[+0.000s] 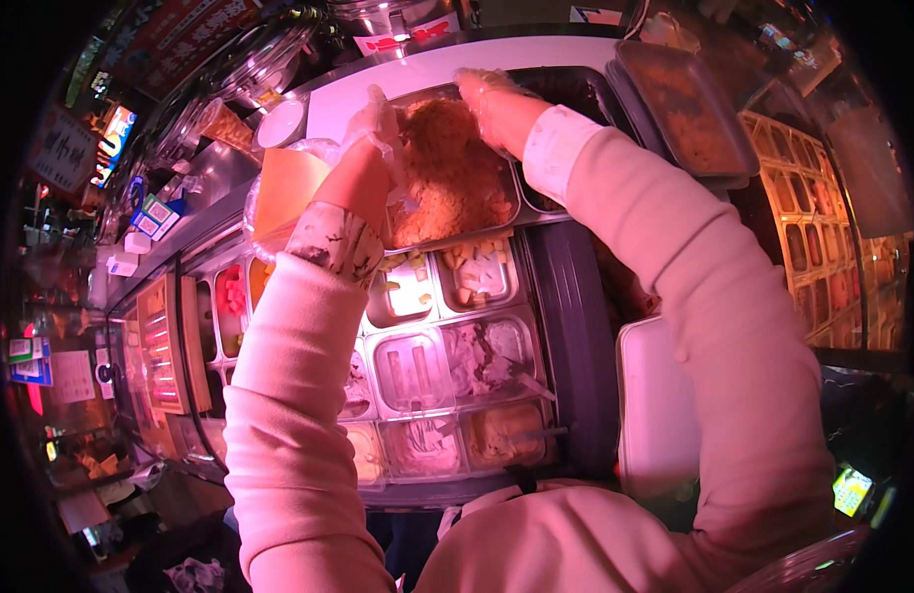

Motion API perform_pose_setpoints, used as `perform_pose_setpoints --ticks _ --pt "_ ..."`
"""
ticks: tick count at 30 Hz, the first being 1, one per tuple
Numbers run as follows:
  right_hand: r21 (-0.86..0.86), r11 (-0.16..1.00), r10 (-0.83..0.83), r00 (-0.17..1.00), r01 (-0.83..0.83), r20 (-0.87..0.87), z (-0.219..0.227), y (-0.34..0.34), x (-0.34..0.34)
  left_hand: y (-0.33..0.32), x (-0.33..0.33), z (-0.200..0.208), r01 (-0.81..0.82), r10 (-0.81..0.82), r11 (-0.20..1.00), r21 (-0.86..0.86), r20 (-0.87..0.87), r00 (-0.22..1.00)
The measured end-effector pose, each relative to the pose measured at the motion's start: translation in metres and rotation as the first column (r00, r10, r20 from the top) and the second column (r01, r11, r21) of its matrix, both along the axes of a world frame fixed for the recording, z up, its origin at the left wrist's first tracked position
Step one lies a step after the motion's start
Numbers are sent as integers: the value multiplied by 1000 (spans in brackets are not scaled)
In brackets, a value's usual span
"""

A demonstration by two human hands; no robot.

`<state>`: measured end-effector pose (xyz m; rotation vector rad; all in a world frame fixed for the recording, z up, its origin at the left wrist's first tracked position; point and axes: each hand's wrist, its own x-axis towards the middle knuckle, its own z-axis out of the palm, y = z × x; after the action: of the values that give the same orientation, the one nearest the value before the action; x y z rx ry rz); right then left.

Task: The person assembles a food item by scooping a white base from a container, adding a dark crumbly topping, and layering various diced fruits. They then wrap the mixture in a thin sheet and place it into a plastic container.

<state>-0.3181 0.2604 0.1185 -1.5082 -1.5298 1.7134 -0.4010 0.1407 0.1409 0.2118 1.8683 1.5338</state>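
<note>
Both my hands, in clear plastic gloves, are at the far side of a metal tray heaped with fluffy orange-brown shredded food. My left hand is closed at the tray's far left corner, with its thumb side up. Across the mound, my right hand curls its fingers at the far right corner. The gloves and glare partly hide the fingertips. Beside my left wrist lies an orange-tan sheet in a clear plastic wrap. A second dark tray sits next to my right wrist.
In front of the tray are several metal tubs of toppings, some with spatulas in them. A lidded container stands at the right, near a lit grid of compartments. A white board runs behind. A pale bin is under my right arm.
</note>
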Motion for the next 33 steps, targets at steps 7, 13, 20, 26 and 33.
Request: perform_pose_setpoints --ticks 7,13,20,26,33 --pt "134 745 662 701 -653 -267 6 12 30 -1 -68 -43 157 -294 926 -345 -391 872" --pt "526 537 724 680 -660 113 -15 43 -14 41 -56 -37 174 -486 815 -553 -487 726" --pt "119 879 473 811 -462 -344 -25 2 -35 25 -82 -60 531 -570 821 -210 -238 786" --pt "108 768 632 720 -631 -288 4 22 24 -8 -17 18 562 -577 815 -140 -117 808" --pt "163 764 564 769 -624 301 24 -6 6 -38 0 8 293 -374 875 -385 -153 915"
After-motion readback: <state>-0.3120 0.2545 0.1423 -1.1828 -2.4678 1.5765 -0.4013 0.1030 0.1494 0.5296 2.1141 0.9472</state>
